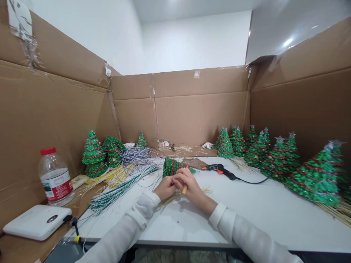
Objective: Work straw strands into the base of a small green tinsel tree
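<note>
Over the middle of the white table (241, 215), both hands meet with fingertips close together. My right hand (194, 187) is closed, with the tan end of a short stick-like tool (184, 189) sticking out of it. My left hand (165, 187) is closed in a pinch beside it, and whatever lies between its fingers is hidden. Just behind the fingers, a small green Christmas tree (169, 166) with red garland lies on its side. Whether the fingers touch it I cannot tell. Thin yellowish strands (170, 199) lie beneath the hands.
A glue gun (221, 170) with a black cord lies right of the hands. Finished trees (315, 179) line the right side. Green-and-white wires (120, 191), yellow strands (113, 177), a bottle (56, 179) and a white device (37, 222) are at left. Cardboard walls (203, 113) enclose the table.
</note>
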Tool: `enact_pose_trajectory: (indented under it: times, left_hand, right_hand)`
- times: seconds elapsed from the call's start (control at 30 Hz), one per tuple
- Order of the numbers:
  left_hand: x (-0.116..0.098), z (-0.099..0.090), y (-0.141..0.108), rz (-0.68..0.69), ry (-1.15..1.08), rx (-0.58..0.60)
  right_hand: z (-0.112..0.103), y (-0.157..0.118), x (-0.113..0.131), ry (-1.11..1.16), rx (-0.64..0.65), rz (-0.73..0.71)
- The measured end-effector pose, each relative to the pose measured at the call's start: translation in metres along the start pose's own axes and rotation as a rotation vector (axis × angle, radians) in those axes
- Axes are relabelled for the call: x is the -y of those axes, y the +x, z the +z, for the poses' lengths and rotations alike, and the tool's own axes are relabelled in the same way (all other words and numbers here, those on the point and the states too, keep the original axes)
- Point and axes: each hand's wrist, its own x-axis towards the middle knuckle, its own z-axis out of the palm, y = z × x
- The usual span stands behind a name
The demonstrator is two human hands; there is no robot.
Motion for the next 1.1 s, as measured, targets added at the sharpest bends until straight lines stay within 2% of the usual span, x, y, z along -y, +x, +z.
enact_pose_trajectory:
  times: [0.23, 0.33, 0.4, 0.57, 0.7, 0.87, 1.1]
  left_hand:
    - [0.0, 0.001, 0.003, -0.008, -0.065, -0.034]
    - [0.001, 0.0, 0.004, -0.033, -0.034, -0.053]
    - [0.0, -0.001, 0.005, -0.05, -0.008, -0.043]
    - [-0.007, -0.003, 0.003, -0.088, 0.003, 0.028]
    - [-0.008, -0.003, 0.002, -0.108, 0.064, 0.069]
    - [-0.005, -0.004, 0.001, -0.104, 0.125, 0.081]
    - [-0.004, -0.005, 0.0, 0.051, 0.151, 0.073]
  right_hand:
    - [0.0, 0.0, -0.001, -0.044, -0.035, -0.014]
    - [-0.003, 0.002, -0.003, -0.034, -0.101, 0.001]
    - [-0.008, 0.005, -0.004, -0.024, -0.206, 0.038]
    - [-0.029, 0.014, -0.01, 0.017, -0.61, 0.189]
    - [-0.042, 0.018, -0.015, 0.085, -0.768, 0.248]
    - [-0.043, 0.019, -0.015, 0.184, -0.725, 0.383]
    - [-0.035, 0.015, -0.022, 0.301, -0.664, 0.459]
